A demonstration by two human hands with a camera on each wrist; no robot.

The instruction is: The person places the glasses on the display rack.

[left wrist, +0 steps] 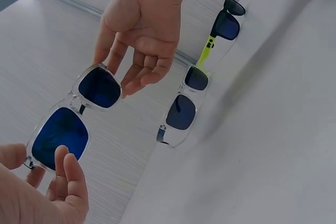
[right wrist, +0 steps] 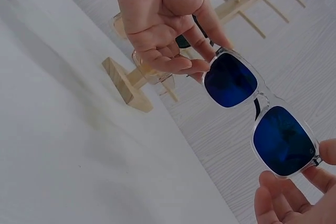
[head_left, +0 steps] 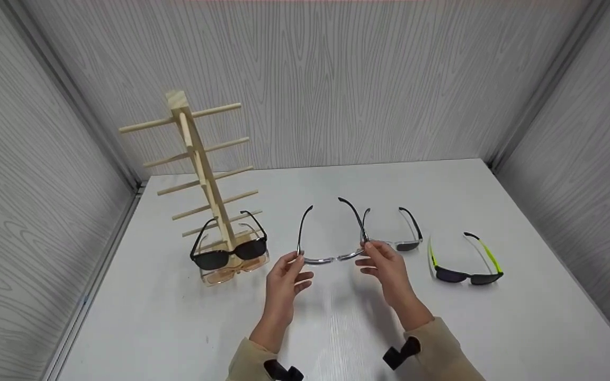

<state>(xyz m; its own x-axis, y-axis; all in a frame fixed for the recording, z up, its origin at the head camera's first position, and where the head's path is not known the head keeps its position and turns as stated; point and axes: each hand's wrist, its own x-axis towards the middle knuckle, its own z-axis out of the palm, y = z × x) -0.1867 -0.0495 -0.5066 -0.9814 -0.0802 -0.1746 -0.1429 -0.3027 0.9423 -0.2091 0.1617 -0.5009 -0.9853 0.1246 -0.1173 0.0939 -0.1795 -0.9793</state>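
Clear-framed sunglasses with dark temples are held up between both hands over the middle of the table. Their temples are unfolded and point away from me. The left wrist view shows their blue mirrored lenses. My left hand pinches the left hinge corner between thumb and fingers. At the opposite corner, my right hand has the same kind of pinch. Just behind the right hand, a second pair of clear-framed sunglasses sits on the table, partly covered by that hand in the head view.
A wooden glasses rack with several pegs stands at left. Low on it hang black sunglasses and, beneath them, peach-tinted clear glasses. Black sunglasses with yellow-green temples lie at right. Wood-grain panels enclose the table's back and sides.
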